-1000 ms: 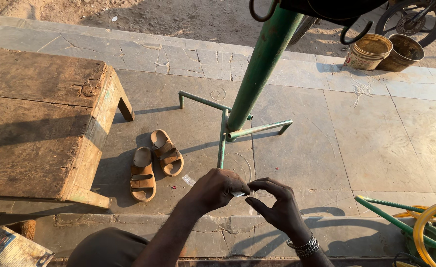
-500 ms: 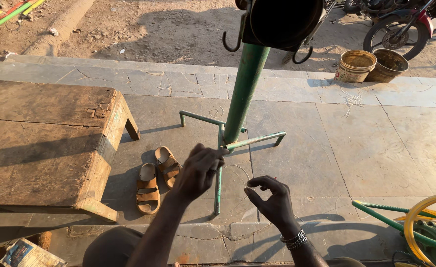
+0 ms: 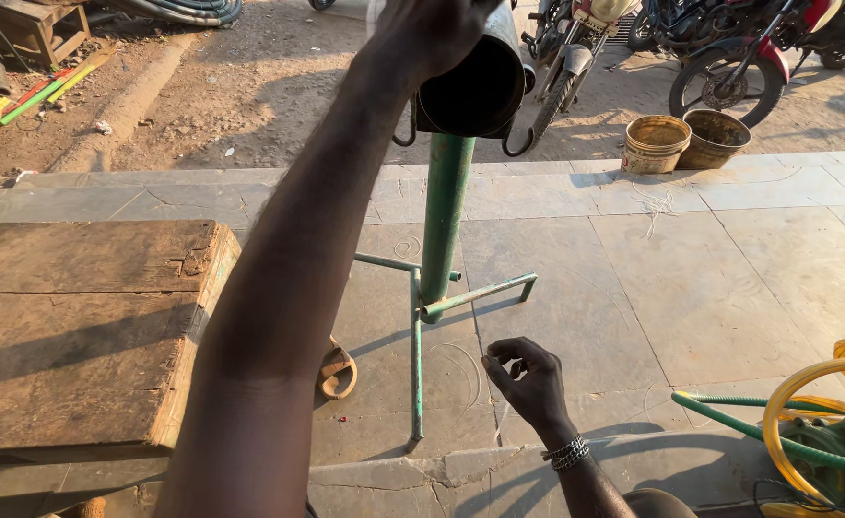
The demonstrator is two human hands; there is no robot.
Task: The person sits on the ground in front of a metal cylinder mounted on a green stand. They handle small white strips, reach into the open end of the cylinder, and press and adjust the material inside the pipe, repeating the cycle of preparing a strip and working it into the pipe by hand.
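Reaching up and away from you, your left hand [image 3: 432, 34] was raised to the top of the frame, its fingers curled against the dark metal cylinder [image 3: 475, 82] that capped the green pole [image 3: 445, 221]; whether it truly gripped the cylinder could not be told. Your left forearm crossed the middle of the view. Your right hand [image 3: 528, 379] was held low, near the pole's green metal base [image 3: 422, 317], with a metal bracelet [image 3: 566, 451] at the wrist. Its thumb and forefinger were pinched together, the other fingers loosely curled; what they pinched was too fine to make out. A worn wooden counter [image 3: 77, 326] stood at your left, with a brown sandal [image 3: 338, 369] on the stone paving [image 3: 633, 288] beside it. Two buckets [image 3: 683, 142] stood further off, near parked motorcycles [image 3: 729, 58]. Green and yellow hoses [image 3: 806, 422] lay coiled at your right.
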